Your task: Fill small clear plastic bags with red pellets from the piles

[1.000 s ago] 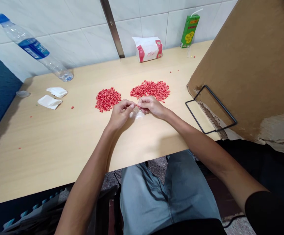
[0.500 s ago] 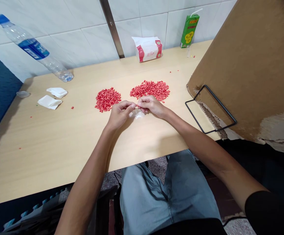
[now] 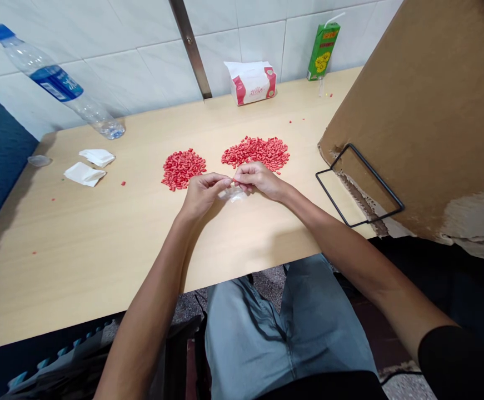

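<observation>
White tile wall (image 3: 100,66) behind; on the pale wood table (image 3: 79,261), left hand (image 3: 203,194) and right hand (image 3: 260,180) pinch a clear plastic bag (image 3: 232,194) between closed fingertips; two heaps of red pellets (image 3: 182,169) lie just beyond.

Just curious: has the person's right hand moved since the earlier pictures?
No, not noticeably: the right hand sits in the same spot against the pile of red plastic pellets, just below its near edge.
</observation>
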The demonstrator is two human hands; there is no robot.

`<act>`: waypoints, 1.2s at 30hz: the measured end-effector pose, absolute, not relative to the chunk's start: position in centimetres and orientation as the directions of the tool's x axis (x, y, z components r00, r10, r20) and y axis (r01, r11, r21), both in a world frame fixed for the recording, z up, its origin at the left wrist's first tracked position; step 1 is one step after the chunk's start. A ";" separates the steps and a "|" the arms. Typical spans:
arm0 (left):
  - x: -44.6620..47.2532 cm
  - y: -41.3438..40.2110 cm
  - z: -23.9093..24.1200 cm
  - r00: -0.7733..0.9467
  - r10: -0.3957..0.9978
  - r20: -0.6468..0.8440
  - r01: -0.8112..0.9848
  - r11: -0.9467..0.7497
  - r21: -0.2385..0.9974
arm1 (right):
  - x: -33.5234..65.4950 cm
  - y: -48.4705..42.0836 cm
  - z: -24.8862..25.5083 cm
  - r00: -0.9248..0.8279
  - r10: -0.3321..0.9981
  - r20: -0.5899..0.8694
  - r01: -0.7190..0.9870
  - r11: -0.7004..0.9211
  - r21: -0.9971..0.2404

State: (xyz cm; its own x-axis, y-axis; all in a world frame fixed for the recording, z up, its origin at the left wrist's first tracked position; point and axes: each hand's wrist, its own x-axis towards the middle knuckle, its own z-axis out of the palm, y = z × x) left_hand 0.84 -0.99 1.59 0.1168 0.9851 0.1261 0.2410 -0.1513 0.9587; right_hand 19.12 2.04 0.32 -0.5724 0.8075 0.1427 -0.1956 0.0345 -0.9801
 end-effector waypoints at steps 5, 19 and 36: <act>0.8 -0.9 1.3 0.122 0.984 0.131 0.219 -0.156 0.963 | 19.2 2.4 -0.1 -0.592 0.790 0.159 -0.223 0.029 -0.974; 0.8 -0.8 1.4 0.139 0.986 0.094 0.188 -0.119 0.975 | 19.3 2.5 -0.4 -0.624 0.756 0.198 -0.227 0.067 -0.972; 0.7 -0.7 1.2 0.146 0.985 0.093 0.175 -0.118 0.977 | 19.4 2.5 -0.2 -0.636 0.749 0.186 -0.217 0.058 -0.975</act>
State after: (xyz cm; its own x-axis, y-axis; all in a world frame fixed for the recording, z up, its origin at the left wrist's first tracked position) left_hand 0.65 -0.74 1.22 0.1459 0.9850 0.0926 0.1752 -0.1179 0.9775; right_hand 19.39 2.49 -0.24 -0.6361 0.7488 0.1862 -0.2167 0.0583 -0.9745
